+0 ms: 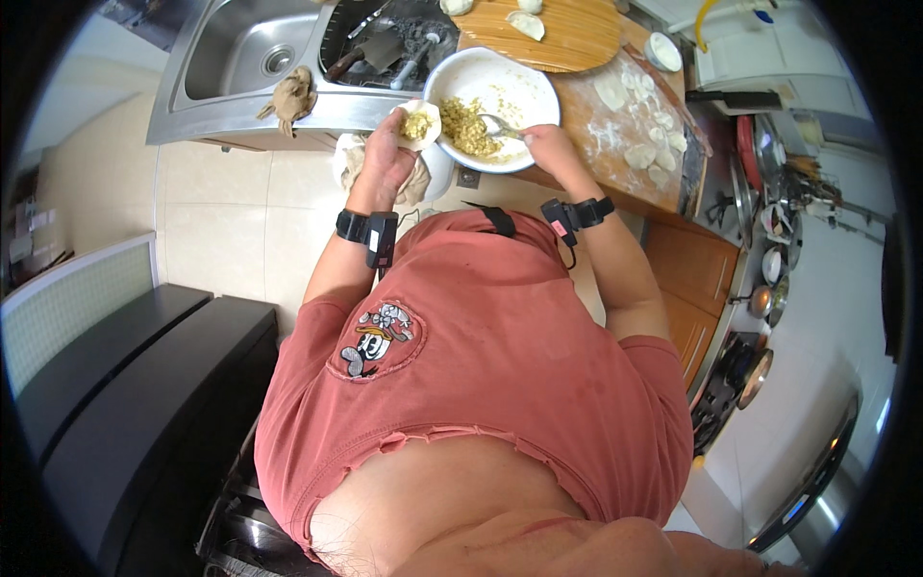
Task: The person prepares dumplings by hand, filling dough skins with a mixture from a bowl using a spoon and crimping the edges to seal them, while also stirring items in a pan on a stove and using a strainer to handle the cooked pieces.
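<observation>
A round dumpling wrapper (431, 137) with yellowish filling on it lies in my left hand (386, 155), at the left rim of a white enamel bowl. My right hand (551, 150) grips a metal spoon (496, 125), whose head rests in the bowl (515, 83) by the chopped filling (469, 128). Several flattened wrappers (640, 156) are spread on the floured wooden board (591, 144) to the right. Behind the bowl, shaped dumplings (526, 25) sit on a round slatted tray (577, 36).
A steel sink (241, 54) is at the upper left, with a brown cloth (292, 97) on its front edge. The dark basin beside it holds a cleaver (378, 52). A small white bowl (663, 52) stands at the back right. Black benches (159, 375) are at lower left.
</observation>
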A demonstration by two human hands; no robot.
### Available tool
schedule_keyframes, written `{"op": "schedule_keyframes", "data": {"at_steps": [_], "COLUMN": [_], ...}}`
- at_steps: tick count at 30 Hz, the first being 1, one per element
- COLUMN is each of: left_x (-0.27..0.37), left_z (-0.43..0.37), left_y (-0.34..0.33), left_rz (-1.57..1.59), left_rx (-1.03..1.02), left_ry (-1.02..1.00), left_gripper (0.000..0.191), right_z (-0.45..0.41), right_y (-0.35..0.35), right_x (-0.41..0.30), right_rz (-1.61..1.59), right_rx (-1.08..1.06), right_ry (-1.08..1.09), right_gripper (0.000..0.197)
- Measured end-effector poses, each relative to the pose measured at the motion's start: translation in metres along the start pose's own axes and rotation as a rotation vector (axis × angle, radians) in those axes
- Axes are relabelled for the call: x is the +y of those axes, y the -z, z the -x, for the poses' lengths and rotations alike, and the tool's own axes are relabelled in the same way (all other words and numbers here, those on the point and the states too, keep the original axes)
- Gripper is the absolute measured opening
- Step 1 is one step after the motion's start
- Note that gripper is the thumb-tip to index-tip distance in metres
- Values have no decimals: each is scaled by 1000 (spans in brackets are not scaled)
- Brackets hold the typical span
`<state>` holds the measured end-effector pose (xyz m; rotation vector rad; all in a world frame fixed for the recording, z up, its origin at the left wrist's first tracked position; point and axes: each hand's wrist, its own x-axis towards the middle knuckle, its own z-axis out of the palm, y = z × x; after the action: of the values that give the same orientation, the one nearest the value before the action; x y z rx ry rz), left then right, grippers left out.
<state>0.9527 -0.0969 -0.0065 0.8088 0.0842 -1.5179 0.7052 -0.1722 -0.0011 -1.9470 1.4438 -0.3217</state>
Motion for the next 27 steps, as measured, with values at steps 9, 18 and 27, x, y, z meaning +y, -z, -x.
{"op": "schedule_keyframes", "data": {"at_steps": [9, 18, 27], "left_x": [-2, -10, -8], "left_z": [-4, -10, -23], "left_y": [-17, -60, -58], "left_rz": [0, 72, 129], "left_rx": [36, -80, -138], "left_ry": [67, 220, 350], "left_gripper": [34, 34, 36], "right_z": [8, 26, 33], "right_y": [47, 35, 20], "right_x": [-20, -59, -39], "right_rz": [-649, 33, 620], "right_rx": [-171, 211, 354], "right_ry": [-346, 422, 926], "right_gripper": [22, 31, 47]}}
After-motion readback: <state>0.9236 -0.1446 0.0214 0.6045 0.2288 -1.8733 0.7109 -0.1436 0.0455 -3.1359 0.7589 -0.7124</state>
